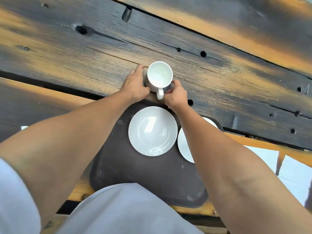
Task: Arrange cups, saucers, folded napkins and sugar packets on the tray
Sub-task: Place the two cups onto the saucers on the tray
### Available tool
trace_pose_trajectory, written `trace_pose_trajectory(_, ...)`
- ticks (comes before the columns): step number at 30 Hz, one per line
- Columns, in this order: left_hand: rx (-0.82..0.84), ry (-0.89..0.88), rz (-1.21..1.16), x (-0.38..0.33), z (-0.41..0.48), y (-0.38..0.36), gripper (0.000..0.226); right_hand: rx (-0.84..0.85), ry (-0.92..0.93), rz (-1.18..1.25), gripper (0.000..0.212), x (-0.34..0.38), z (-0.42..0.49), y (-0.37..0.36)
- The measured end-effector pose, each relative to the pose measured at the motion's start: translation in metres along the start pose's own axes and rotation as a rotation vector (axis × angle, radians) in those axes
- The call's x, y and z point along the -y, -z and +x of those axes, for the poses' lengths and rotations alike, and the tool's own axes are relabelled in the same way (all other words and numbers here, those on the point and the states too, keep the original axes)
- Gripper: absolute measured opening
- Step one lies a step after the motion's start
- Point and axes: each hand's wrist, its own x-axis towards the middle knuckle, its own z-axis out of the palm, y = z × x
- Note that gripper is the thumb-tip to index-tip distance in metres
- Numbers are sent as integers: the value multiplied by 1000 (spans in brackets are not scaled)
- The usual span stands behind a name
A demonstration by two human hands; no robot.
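Note:
An empty white cup (159,76) with its handle pointing toward me stands on the wooden table just beyond the dark brown tray (138,173). My left hand (135,85) curls round the cup's left side. My right hand (175,96) grips its right side next to the handle. Two white saucers lie on the tray: one (152,130) in full view, the other (184,146) to its right, partly hidden under my right forearm. No napkins or sugar packets show.
The weathered wooden table (84,56) with knots and holes stretches beyond the tray. A wide gap between planks runs diagonally at top right. White floor (293,169) shows beyond the table edge at lower right. My light shirt fills the bottom.

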Motion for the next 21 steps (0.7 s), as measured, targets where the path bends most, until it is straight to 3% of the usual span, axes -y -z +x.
trace_pose_trajectory(4, 19, -68, -63, -2, 0, -1, 86, 19, 28, 32, 59, 5, 3, 0)
trace_pose_trajectory(21, -14, -73, -223, -12, -25, 4, 72, 125, -4, 245, 70, 20, -30, 9)
